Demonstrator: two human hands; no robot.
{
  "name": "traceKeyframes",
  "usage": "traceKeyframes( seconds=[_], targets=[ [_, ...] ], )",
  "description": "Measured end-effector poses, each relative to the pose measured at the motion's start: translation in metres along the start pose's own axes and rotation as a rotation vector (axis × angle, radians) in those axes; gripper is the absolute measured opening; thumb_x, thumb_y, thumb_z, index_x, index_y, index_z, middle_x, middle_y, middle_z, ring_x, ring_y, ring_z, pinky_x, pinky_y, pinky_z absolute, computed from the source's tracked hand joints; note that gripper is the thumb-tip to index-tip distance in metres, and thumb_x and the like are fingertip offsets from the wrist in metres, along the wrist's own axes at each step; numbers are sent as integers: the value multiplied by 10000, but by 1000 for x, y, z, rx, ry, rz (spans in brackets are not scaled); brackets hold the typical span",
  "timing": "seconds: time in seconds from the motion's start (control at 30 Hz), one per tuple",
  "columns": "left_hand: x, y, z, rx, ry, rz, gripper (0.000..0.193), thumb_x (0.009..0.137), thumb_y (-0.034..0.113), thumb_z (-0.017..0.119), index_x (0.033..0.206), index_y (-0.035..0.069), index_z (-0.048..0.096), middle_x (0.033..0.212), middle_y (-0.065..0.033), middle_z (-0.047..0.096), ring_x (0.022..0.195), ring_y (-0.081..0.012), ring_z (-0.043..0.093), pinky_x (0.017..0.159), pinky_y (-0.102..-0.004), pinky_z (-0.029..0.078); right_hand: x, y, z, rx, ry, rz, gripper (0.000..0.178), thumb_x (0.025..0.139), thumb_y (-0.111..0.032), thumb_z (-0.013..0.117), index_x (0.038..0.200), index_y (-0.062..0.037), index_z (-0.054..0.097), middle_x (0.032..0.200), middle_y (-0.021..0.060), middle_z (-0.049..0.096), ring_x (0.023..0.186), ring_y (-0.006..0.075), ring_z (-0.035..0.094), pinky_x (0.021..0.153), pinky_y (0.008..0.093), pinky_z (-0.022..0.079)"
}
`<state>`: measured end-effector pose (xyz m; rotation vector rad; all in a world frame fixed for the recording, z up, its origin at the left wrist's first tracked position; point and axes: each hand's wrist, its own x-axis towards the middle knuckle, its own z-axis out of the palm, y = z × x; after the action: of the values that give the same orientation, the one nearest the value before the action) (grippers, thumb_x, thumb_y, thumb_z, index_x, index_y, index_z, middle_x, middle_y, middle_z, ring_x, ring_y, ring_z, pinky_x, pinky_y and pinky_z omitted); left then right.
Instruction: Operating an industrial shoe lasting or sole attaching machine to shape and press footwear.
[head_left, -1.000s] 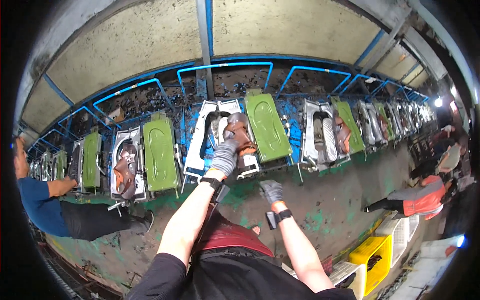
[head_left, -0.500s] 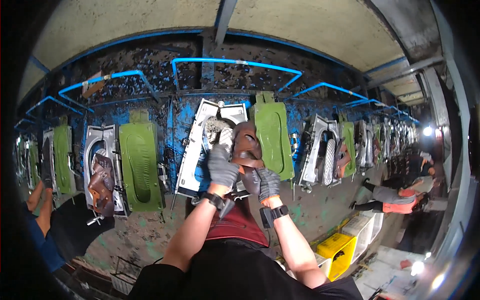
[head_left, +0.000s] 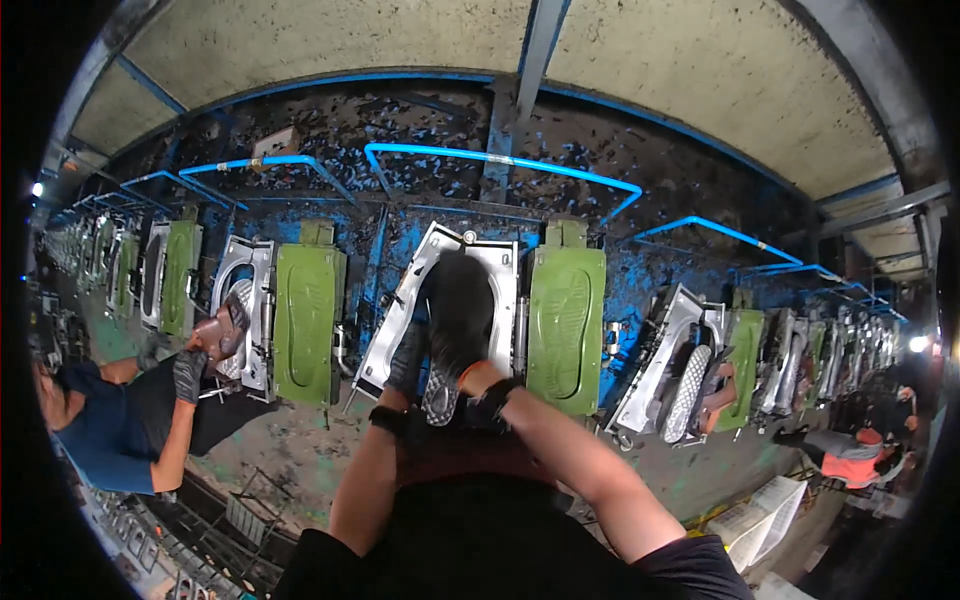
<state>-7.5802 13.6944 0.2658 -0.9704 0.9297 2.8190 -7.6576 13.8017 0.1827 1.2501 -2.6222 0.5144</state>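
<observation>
Both my arms are up in front of me, elbows bent. My gloved right hand (head_left: 455, 310) is clamped over the dark shoe (head_left: 447, 375), its patterned sole facing me, in front of the open metal mould (head_left: 500, 290); my gloved left hand (head_left: 405, 362) grips its side.

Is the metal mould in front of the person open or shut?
Open: the metal mould shows its hollow inside, the green lid swung aside, and both gloved hands hold a dark shoe there.
</observation>
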Motion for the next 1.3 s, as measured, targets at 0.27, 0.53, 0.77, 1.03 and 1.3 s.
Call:
traceKeyframes(
  seconds=[0.27, 0.53, 0.77, 1.03, 1.3],
  targets=[
    [29, -26, -98, 1047, 379, 212, 508, 1094, 339, 459, 1460, -10, 510, 1459, -285, 528, 1400, -420, 460, 1151, -428, 411, -146, 14, 6, -374, 136, -635, 328, 1003, -255, 529, 1190, -32, 680, 1018, 214, 730, 891, 367, 701, 830, 496, 570],
    [13, -16, -73, 728, 287, 321, 691, 993, 320, 689, 1512, -50, 423, 1507, -195, 518, 1393, -272, 487, 1176, -357, 376, 12, -24, -88, 485, -529, 830, 431, 929, -393, 620, 1115, -11, 691, 975, 258, 726, 893, 450, 693, 798, 528, 556],
    [45, -3, 4, 625, 198, 496, 532, 996, 266, 692, 1404, -48, 561, 1332, -169, 666, 1229, -251, 606, 1085, -359, 460, 6, -3, -108, 436, -155, 802, 266, 941, -282, 712, 1021, -28, 700, 862, 228, 711, 806, 398, 700, 732, 446, 549],
    [80, -12, 15, 588, 449, 482, 638, 1003, 384, 666, 1422, -80, 538, 1381, -214, 631, 1271, -276, 585, 1105, -359, 431, -11, 7, -114, 474, -316, 692, 210, 840, -256, 705, 920, -62, 714, 824, 226, 706, 777, 429, 690, 710, 477, 547],
    [-23, -24, 33, 1944, 353, 15, 451, 947, 385, 639, 1285, 92, 690, 1338, -237, 626, 1157, -425, 619, 994, -483, 514, 48, 29, -142, 371, -616, 318, 273, 873, -325, 675, 1045, -116, 707, 1005, 162, 738, 936, 390, 712, 803, 503, 563]
  ],
)
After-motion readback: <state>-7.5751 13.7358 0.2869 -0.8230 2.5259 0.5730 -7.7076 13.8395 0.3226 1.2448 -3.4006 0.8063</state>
